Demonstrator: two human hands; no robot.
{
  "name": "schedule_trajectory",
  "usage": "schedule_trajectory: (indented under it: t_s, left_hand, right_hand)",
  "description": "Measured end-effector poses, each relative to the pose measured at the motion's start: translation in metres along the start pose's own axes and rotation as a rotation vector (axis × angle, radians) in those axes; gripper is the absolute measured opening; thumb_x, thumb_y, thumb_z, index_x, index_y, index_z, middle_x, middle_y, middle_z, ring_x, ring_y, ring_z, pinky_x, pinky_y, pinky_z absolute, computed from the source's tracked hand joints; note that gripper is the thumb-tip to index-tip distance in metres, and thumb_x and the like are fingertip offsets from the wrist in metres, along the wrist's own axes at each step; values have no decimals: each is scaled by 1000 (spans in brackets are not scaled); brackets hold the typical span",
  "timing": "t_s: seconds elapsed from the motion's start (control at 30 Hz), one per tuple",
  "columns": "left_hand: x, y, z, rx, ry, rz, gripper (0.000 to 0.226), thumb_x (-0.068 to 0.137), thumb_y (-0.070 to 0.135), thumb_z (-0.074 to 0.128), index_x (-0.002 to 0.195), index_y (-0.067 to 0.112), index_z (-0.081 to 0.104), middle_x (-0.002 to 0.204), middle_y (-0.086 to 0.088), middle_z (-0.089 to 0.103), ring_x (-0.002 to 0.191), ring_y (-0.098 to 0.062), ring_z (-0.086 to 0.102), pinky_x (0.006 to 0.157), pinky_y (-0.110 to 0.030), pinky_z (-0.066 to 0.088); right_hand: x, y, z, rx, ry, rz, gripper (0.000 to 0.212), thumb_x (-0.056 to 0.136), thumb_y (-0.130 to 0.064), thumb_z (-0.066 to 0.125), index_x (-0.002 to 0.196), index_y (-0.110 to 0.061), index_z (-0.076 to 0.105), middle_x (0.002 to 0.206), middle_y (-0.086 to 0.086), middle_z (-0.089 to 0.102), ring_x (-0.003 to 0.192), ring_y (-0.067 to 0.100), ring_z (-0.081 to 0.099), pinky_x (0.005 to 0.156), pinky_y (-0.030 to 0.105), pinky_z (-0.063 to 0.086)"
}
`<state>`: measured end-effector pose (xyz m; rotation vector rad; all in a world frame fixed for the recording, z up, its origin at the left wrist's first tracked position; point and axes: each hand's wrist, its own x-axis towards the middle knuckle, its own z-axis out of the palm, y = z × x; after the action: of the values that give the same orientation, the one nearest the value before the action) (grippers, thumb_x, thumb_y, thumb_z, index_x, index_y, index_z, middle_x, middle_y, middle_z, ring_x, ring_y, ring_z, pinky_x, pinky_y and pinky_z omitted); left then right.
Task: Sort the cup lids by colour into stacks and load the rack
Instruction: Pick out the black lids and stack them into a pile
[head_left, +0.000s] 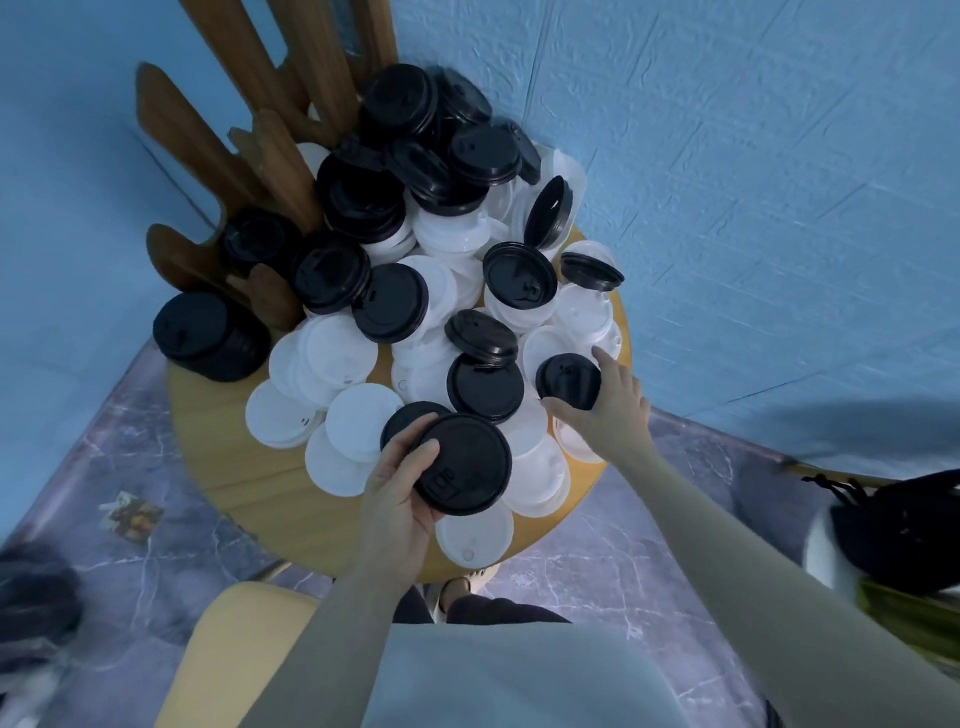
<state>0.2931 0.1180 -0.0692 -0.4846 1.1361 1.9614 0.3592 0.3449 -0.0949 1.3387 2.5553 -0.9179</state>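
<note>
Your left hand fingers curl round a black lid at the table's near edge | your right hand pinches a smaller black lid just beyond | mixed black and white lids still heaped mid-table | rack at the far-left edge holds few black lids | sorting barely begun, I judge.

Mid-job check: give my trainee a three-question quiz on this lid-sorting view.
1. True or false: the left hand holds a white lid.
2. Which hand is on the small black lid? A left, B right, C neither.
3. Fill in: the wooden rack stands at the table's far ____ side.

Key: 1 false, it holds a black lid; 2 B, the right hand; 3 left.
</note>
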Motion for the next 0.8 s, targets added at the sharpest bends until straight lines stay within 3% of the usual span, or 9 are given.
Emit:
schedule_trajectory:
  t_s: [0.27, 0.37, 0.43, 0.57, 0.73, 0.8]
  left_hand:
    - [-1, 4, -2, -17, 35, 57, 43, 85, 11, 60, 128, 9, 61, 120, -7, 71, 108, -24, 70, 82, -39, 62]
    - [0, 7, 0, -27, 60, 65, 39, 91, 11, 58, 129, 8, 60, 130, -13, 65, 112, -26, 67, 77, -36, 62]
    - [1, 8, 3, -30, 63, 77, 41, 87, 16, 60, 127, 10, 61, 132, -15, 64, 115, -28, 65, 78, -37, 62]
    - [0, 9, 7, -41, 24, 89, 41, 86, 20, 60, 126, 14, 61, 125, -11, 68, 110, -27, 67, 81, -38, 62]
    - [-8, 9, 6, -35, -46, 69, 46, 87, 27, 57, 132, 16, 59, 128, -9, 67, 115, -25, 66, 88, -37, 59]
    - [-12, 9, 3, 3, -53, 73, 47, 85, 24, 64, 131, 16, 60, 128, -9, 67, 115, -24, 67, 85, -35, 61]
  right_hand:
    - [-1, -3, 0, 8, 77, -27, 86, 77, -49, 74, 146, -20, 32, 142, 6, 40, 131, 28, 36, 109, 46, 22]
    - [-28, -22, -16, 251, 132, -123, 87, 72, -49, 79, 143, -23, 36, 138, 1, 40, 128, 22, 41, 112, 46, 28]
    - [-55, -40, -21, 401, 16, -276, 88, 69, -44, 83, 142, -25, 37, 133, -3, 41, 124, 13, 42, 110, 40, 35]
    - [-91, -61, 0, 246, -98, -526, 90, 65, -58, 70, 144, -26, 37, 134, -8, 42, 127, 11, 41, 108, 42, 37]
    - [-93, -65, 17, 168, -95, -541, 92, 66, -61, 63, 146, -24, 35, 140, -8, 42, 129, 11, 37, 107, 36, 35]
    - [-96, -68, 22, 123, -69, -574, 90, 65, -61, 63, 143, -24, 38, 138, -7, 45, 125, 11, 38, 102, 32, 36]
